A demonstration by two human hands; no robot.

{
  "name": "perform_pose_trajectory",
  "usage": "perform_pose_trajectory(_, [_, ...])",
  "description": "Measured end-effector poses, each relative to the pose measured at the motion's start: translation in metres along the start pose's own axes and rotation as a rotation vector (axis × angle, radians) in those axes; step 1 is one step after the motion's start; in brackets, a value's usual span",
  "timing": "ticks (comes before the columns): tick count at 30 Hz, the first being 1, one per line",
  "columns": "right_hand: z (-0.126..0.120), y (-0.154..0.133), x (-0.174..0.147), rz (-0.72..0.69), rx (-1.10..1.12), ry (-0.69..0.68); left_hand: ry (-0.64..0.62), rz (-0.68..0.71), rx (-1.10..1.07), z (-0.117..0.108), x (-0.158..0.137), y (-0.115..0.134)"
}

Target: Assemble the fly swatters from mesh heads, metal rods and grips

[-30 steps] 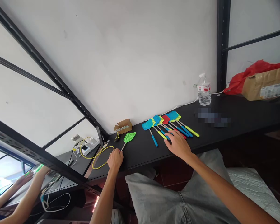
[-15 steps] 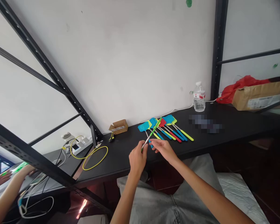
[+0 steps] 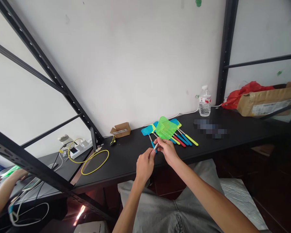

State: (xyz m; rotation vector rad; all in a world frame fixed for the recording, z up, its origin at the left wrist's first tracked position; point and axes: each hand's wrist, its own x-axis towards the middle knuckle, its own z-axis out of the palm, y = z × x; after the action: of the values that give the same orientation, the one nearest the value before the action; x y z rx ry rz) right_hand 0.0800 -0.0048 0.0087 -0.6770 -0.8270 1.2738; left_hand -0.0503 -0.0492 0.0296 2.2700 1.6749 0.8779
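Observation:
A green fly swatter is held up above the black shelf, its mesh head facing me. My left hand pinches the lower end of its thin metal rod. My right hand grips the rod just below the head. Behind them, a row of several fly swatters with blue, red and yellow heads and coloured handles lies flat on the shelf.
A small open cardboard box sits by the wall, a yellow cable loop to its left. A water bottle stands by a black upright. A cardboard parcel and red bag lie far right. Another person's hands work at far left.
My left hand lifted the green swatter off the shelf and carried it right. My right hand left the row of swatters and took hold of its rod; the head turned flat toward me.

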Motion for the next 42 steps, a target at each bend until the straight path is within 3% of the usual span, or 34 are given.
perform_pose_trajectory(6, [-0.016, -0.021, 0.019, -0.016, 0.076, 0.098, -0.079, -0.003, -0.141, -0.016, -0.015, -0.014])
perform_pose_trajectory(12, [-0.043, -0.044, 0.038, -0.050, 0.000, 0.125, -0.108, 0.009, 0.043, -0.029, -0.031, -0.017])
perform_pose_trajectory(19, [-0.030, -0.041, 0.035, -0.072, 0.003, 0.142, -0.025, 0.009, 0.194, -0.027, -0.027, -0.015])
perform_pose_trajectory(26, [-0.010, -0.056, 0.023, -0.061, 0.050, -0.026, -0.018, 0.033, -0.046, -0.011, -0.019, 0.011])
perform_pose_trajectory(33, [-0.022, -0.076, 0.021, -0.007, -0.015, -0.174, -0.025, -0.025, -0.431, 0.003, -0.029, 0.011])
perform_pose_trajectory(37, [-0.027, -0.074, 0.019, -0.040, 0.094, -0.272, -0.089, -0.092, -0.664, 0.013, -0.035, 0.011])
perform_pose_trajectory(42, [-0.016, -0.068, 0.023, 0.026, 0.200, -0.189, -0.172, -0.118, -0.733, 0.026, -0.039, 0.017])
